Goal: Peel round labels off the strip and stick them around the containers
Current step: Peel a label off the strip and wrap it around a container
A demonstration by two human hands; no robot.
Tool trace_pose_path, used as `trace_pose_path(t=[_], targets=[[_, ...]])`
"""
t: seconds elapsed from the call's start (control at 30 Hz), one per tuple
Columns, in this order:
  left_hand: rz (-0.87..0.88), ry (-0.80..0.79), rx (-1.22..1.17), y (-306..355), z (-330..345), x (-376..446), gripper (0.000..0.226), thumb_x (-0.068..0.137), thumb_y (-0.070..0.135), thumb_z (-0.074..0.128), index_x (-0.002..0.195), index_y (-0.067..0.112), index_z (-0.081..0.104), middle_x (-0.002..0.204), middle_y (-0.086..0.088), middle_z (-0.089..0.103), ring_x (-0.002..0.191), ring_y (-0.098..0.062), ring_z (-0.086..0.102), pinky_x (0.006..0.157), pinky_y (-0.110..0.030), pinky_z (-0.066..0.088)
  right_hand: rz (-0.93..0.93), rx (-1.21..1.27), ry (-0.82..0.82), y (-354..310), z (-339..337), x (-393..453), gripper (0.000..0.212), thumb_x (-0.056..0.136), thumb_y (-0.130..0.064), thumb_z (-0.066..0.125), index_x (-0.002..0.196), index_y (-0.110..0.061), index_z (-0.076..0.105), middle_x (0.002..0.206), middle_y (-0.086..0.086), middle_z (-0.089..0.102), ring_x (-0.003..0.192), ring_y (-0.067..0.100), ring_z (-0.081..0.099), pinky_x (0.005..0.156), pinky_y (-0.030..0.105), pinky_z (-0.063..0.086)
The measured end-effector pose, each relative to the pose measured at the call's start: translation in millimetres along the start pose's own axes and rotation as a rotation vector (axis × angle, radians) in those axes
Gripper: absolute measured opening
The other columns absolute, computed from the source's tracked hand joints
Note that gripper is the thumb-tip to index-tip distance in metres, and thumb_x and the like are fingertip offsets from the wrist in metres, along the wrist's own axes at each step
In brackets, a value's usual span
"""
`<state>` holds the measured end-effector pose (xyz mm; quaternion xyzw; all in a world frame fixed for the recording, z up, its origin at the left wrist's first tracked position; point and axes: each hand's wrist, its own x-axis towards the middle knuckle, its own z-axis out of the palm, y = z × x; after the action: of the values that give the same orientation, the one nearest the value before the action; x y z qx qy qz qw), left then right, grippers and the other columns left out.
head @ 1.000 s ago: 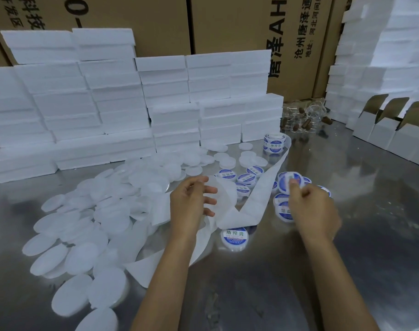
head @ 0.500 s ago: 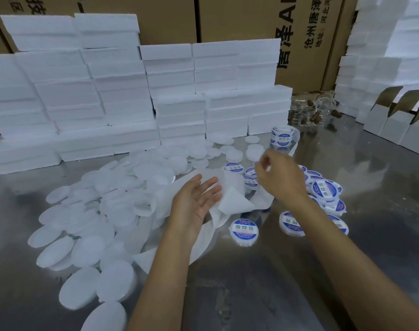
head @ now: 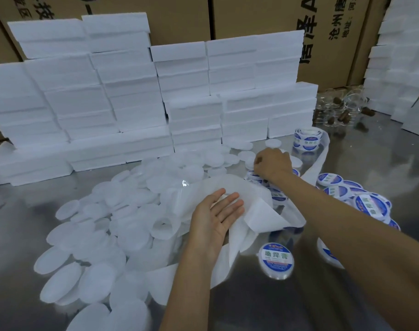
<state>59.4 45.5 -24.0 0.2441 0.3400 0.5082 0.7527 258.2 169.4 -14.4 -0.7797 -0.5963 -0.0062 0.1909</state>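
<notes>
My left hand (head: 218,215) lies open, palm up, on the loose white backing strip (head: 259,217) in the middle of the table. Farther back, my right hand (head: 272,163) has its fingers curled down over plain white round containers (head: 246,155); what it holds, if anything, is hidden. A roll of blue-and-white round labels (head: 307,137) stands behind it, its strip trailing toward me. One labelled container (head: 277,261) sits alone near the strip. Several more labelled containers (head: 368,206) are heaped at the right, partly behind my right forearm.
A wide spread of plain white round pieces (head: 103,225) covers the left of the shiny metal table (head: 251,306). Stacked white foam boxes (head: 132,91) wall off the back, with cardboard cartons (head: 179,15) behind. Clear glass items with brown stoppers (head: 342,108) lie at the back right.
My right hand has moved from the labelled heap at the right across and back to the plain containers. My left hand has let go of the strip and opened flat on it.
</notes>
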Motion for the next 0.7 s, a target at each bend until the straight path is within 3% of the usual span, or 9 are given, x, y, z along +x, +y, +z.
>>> trace_pose_path(t=[0.1, 0.2, 0.33, 0.43, 0.53, 0.63, 0.7], targets=[[0.001, -0.008, 0.007, -0.7, -1.5, 0.5, 0.028, 0.101, 0.019, 0.051, 0.123, 0.004, 0.061, 0.107, -0.017, 0.076, 0.096, -0.030, 0.075, 0.073, -0.034, 0.063, -0.032, -0.018, 0.027, -1.2, -0.5, 0.9, 0.021, 0.081, -0.010, 0.053, 0.079, -0.025, 0.068, 0.094, 0.005, 0.071, 0.089, 0.026, 0.056, 0.090, 0.035, 0.036], [0.010, -0.012, 0.039, -0.5, -1.1, 0.5, 0.028, 0.101, 0.020, 0.051, 0.123, 0.005, 0.062, 0.107, -0.016, 0.076, 0.097, -0.029, 0.075, 0.073, -0.034, 0.063, -0.068, 0.060, 0.113, 1.8, -7.2, -0.7, 0.020, 0.084, -0.009, 0.051, 0.087, -0.021, 0.068, 0.096, 0.004, 0.070, 0.093, 0.027, 0.058, 0.089, 0.037, 0.037], [0.048, 0.001, 0.080, 2.7, 4.4, -2.6, 0.027, 0.100, 0.019, 0.052, 0.120, 0.005, 0.064, 0.105, -0.015, 0.077, 0.094, -0.027, 0.076, 0.073, -0.032, 0.063, -0.071, 0.482, 0.131, -1.7, -36.8, -15.3, 0.011, 0.093, -0.010, 0.053, 0.093, -0.012, 0.063, 0.097, 0.005, 0.069, 0.092, 0.025, 0.061, 0.082, 0.034, 0.047], [0.112, -0.002, 0.059, 7.2, 13.7, -8.0, 0.027, 0.100, 0.015, 0.052, 0.120, -0.001, 0.062, 0.099, -0.019, 0.076, 0.086, -0.030, 0.076, 0.071, -0.033, 0.063, -0.050, 0.796, 0.067, -7.7, -71.4, -43.0, 0.013, 0.096, -0.010, 0.054, 0.088, -0.015, 0.062, 0.091, 0.003, 0.069, 0.082, 0.016, 0.061, 0.068, 0.022, 0.047], [0.224, 0.042, 0.129, 12.1, 28.6, -16.0, 0.029, 0.099, 0.020, 0.058, 0.122, 0.002, 0.060, 0.098, -0.019, 0.075, 0.075, -0.029, 0.075, 0.063, -0.032, 0.062, -0.062, 1.049, -0.067, -8.7, -102.9, -87.1, 0.017, 0.097, -0.014, 0.058, 0.085, -0.020, 0.068, 0.078, -0.004, 0.070, 0.070, 0.006, 0.065, 0.070, 0.021, 0.051], [0.348, -0.024, 0.229, 11.2, 39.7, -31.8, 0.044, 0.087, 0.039, 0.071, 0.126, 0.020, 0.062, 0.115, -0.010, 0.071, 0.091, -0.025, 0.075, 0.071, -0.036, 0.063, -0.134, 1.135, -0.233, -11.0, -115.0, -131.9, 0.013, 0.097, -0.013, 0.059, 0.092, -0.013, 0.071, 0.077, -0.003, 0.072, 0.071, 0.007, 0.068, 0.073, 0.023, 0.055], [0.466, -0.082, 0.377, 4.8, 42.6, -42.6, 0.044, 0.084, 0.042, 0.073, 0.126, 0.034, 0.063, 0.118, 0.009, 0.068, 0.098, -0.011, 0.073, 0.070, -0.028, 0.061, -0.153, 1.192, -0.310, -14.1, -115.9, -154.2, 0.012, 0.096, -0.011, 0.060, 0.094, -0.010, 0.072, 0.079, -0.001, 0.074, 0.075, 0.010, 0.070, 0.074, 0.023, 0.056]])
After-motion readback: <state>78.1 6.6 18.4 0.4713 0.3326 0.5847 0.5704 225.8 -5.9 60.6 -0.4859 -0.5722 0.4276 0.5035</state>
